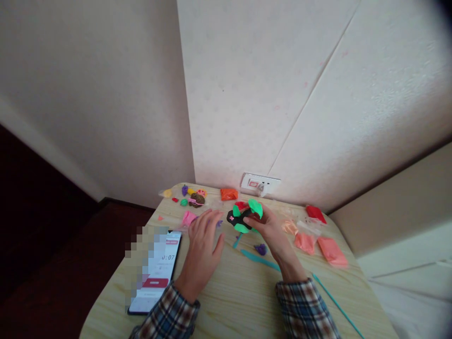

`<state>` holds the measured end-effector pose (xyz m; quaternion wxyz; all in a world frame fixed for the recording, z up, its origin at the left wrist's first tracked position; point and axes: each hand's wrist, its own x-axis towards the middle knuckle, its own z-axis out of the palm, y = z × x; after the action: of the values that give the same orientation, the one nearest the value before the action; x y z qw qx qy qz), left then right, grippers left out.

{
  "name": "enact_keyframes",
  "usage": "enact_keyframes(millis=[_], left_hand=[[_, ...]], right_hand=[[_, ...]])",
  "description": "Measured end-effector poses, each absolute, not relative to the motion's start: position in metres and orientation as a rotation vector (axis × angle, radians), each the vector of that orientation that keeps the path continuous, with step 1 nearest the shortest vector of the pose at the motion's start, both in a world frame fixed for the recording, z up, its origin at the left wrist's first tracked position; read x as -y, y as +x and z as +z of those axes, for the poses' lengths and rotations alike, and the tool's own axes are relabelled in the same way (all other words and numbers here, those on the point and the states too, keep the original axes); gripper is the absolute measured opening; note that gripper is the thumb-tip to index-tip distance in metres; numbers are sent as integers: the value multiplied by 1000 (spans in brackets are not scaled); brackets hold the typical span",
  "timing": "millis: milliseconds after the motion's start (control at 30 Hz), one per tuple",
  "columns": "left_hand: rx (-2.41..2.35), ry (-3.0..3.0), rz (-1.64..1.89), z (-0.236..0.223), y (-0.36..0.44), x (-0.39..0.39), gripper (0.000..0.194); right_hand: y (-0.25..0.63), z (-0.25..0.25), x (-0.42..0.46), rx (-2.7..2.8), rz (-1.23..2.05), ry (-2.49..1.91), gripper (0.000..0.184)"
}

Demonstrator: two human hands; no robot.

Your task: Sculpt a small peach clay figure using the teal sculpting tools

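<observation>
My right hand (267,226) grips a small clay figure (237,219) with a black body, bright green leaf-like parts and a little pink mark at its left end. A bit of red shows behind the figure. To its left, my left hand (205,245) is held with fingers extended, apart from the figure. Purple bits of clay lie by the left fingertips, partly hidden. Below the figure sits a dark purple lump of clay (260,249). A flat teal modelling tool (259,260) passes under my right forearm.
At the left lies a phone (153,278) with a lit screen. Small clay fruits (185,189) and a brown piece (197,200) stand at the back left. Clay packets, orange (229,194), red (316,214) and coral (332,251), line the back and right. A thin teal stick (337,305) lies front right. The wall socket (260,183) holds a plug.
</observation>
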<state>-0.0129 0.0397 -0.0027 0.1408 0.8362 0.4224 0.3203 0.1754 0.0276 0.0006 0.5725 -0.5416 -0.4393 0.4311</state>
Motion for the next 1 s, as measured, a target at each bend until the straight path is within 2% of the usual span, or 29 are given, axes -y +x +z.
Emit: enact_keyframes(millis=[100, 233, 300, 567, 667, 800, 1000], left_hand=[[-1220, 2406, 895, -6, -7, -46, 42], [-1291, 2509, 686, -19, -7, -52, 52], [-1351, 2527, 641, -25, -9, -54, 48], [-1377, 2454, 803, -17, -7, -59, 44], [-1265, 2380, 857, -9, 3, -67, 35], [-1147, 2280, 741, -8, 14, -85, 20], [-1070, 2249, 708, -16, 14, -104, 12]], right_hand=[[176, -10, -33, 1082, 997, -1269, 34], [177, -24, -38, 1132, 937, -1296, 36], [176, -28, -38, 1147, 891, -1322, 36], [167, -39, -43, 1200, 744, -1384, 37], [165, -42, -44, 1204, 745, -1369, 41], [165, -43, -44, 1210, 765, -1354, 40], [165, -43, -43, 1222, 809, -1349, 39]])
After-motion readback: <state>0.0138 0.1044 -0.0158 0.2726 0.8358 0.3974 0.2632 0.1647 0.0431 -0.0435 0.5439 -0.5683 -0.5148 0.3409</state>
